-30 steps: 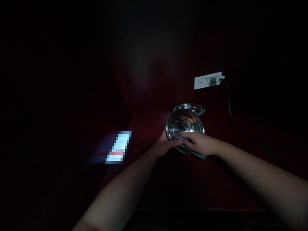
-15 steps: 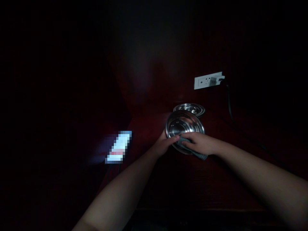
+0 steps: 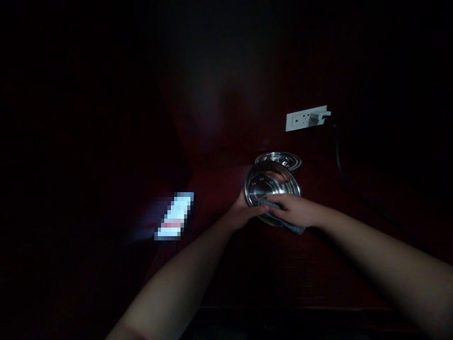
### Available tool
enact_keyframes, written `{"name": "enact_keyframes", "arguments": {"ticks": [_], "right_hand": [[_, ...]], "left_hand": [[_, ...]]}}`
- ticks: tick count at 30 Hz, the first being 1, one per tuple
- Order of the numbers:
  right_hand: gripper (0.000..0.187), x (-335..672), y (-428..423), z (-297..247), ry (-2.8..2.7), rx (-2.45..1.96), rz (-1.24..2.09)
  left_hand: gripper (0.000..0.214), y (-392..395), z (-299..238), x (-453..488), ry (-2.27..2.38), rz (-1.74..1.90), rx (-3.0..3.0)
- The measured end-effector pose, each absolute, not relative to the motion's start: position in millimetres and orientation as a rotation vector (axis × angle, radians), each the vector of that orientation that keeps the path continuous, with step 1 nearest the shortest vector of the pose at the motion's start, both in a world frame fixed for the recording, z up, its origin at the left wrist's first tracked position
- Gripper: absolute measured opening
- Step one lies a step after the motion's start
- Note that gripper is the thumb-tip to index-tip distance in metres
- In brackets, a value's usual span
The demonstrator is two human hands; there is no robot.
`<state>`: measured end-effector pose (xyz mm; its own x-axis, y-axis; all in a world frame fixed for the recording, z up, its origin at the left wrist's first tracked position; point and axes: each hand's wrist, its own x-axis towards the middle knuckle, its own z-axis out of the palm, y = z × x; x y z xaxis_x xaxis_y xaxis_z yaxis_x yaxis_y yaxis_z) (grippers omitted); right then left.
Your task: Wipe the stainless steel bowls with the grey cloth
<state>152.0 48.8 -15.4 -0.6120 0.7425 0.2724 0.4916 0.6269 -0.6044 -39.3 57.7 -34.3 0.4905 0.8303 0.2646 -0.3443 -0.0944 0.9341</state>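
Observation:
A shiny steel bowl [image 3: 271, 186] is tilted toward me above a dark red wooden table [image 3: 283, 274]. My left hand [image 3: 244, 212] grips the bowl at its near left rim. My right hand [image 3: 295, 211] is closed on a grey cloth [image 3: 293, 228] and presses it against the bowl's near rim. Just behind the bowl a second steel dish [image 3: 279, 159] lies on the table.
A lit phone screen [image 3: 175, 216] lies on the table at the left. On the dark back wall is a white socket strip [image 3: 306, 118] with a plug, and a black cable [image 3: 339, 160] runs down to the right. The room is very dark.
My right hand has shifted the cloth slightly along the bowl's near rim, and the bowl has tilted a little in my left hand. Everything else stays put.

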Motion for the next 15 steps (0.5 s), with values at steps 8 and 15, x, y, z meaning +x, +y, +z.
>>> {"name": "enact_keyframes", "arguments": {"ticks": [8, 15], "right_hand": [[0.020, 151.9, 48.4, -15.6, -2.399, -1.011, 0.630], [0.021, 150.9, 45.5, -13.9, -2.367, -1.052, 0.597]], "left_hand": [[0.087, 57.1, -30.6, -38.4, 0.543, 1.075, 1.293], [0.082, 60.6, -34.3, -39.0, 0.551, 1.101, 1.276]]}}
